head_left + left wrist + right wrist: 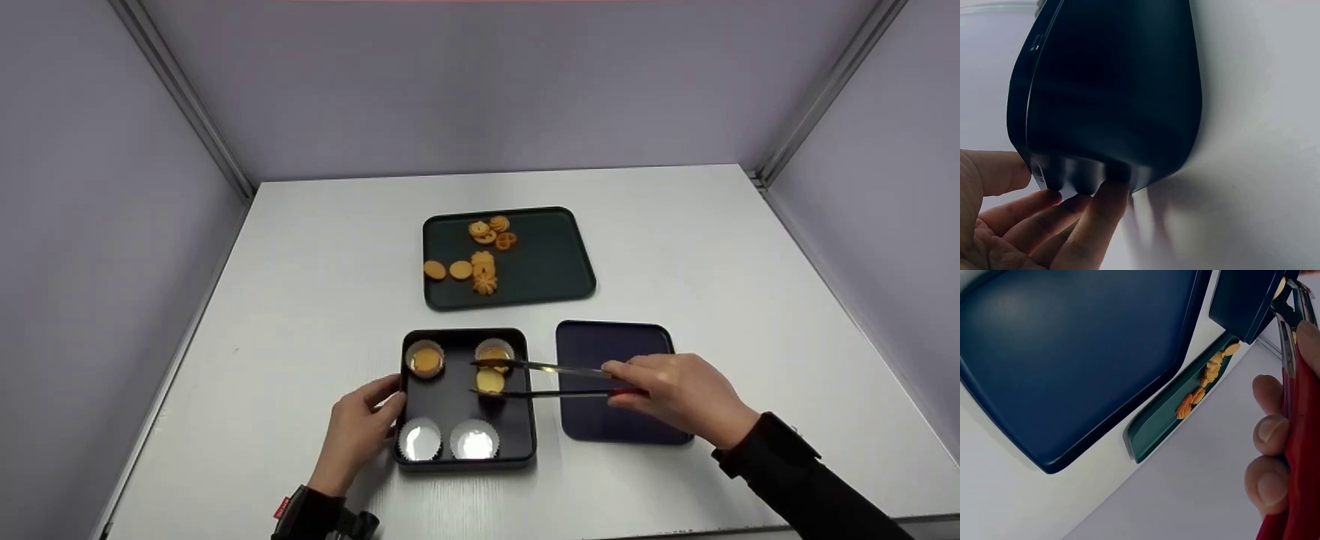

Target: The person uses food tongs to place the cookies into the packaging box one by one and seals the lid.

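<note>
My left hand [358, 427] grips the left wall of a dark square tin [450, 397], its fingers against the side and thumb at the rim in the left wrist view. My right hand [679, 390] holds red-handled metal tongs [566, 369] that reach in from the right over the tin. Between the tong tips is a round yellow cookie [490, 381], just in front of the back-right paper cup [496, 344]. That cup has a cookie in it, as does the back-left cup [409, 358]. Two white paper cups [420, 440] at the front hold nothing.
Behind the tin lies a green tray [544, 259] with several cookies [484, 274] and small pretzels [506, 241] on its left part. A dark blue lid-like tray [615, 424] is right of the tin, under the tongs. Grey walls [487, 90] border the white table [315, 285].
</note>
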`<state>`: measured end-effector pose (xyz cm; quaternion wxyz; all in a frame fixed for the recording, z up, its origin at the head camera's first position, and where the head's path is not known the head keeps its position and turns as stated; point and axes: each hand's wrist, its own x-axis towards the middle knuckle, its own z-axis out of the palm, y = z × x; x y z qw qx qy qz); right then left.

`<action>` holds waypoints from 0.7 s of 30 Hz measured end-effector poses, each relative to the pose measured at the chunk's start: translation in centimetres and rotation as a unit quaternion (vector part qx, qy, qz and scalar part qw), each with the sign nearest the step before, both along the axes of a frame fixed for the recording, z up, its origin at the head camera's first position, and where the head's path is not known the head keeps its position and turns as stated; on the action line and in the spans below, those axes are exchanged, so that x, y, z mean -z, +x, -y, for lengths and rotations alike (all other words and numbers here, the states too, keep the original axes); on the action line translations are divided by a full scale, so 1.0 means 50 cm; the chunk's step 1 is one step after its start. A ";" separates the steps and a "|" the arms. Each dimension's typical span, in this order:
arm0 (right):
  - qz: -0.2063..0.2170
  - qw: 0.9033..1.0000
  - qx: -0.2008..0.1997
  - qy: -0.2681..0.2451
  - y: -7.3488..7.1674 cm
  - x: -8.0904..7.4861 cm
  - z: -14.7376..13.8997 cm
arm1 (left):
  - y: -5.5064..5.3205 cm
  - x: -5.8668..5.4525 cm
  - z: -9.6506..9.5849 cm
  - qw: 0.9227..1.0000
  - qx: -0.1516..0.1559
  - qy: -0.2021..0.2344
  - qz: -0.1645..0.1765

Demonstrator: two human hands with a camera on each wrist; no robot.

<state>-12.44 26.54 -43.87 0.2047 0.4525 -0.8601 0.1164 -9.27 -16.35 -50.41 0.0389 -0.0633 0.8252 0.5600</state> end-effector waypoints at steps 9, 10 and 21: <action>-0.007 0.999 -0.035 -0.002 0.001 0.005 -0.001 | 0.001 0.000 0.000 1.000 -0.002 0.003 -0.004; -0.007 0.999 -0.039 -0.005 0.001 0.006 -0.001 | 0.001 -0.001 -0.001 1.000 -0.002 0.003 -0.004; -0.005 0.998 -0.059 -0.001 0.004 0.007 0.004 | 0.003 -0.004 -0.002 1.000 0.002 -0.005 -0.005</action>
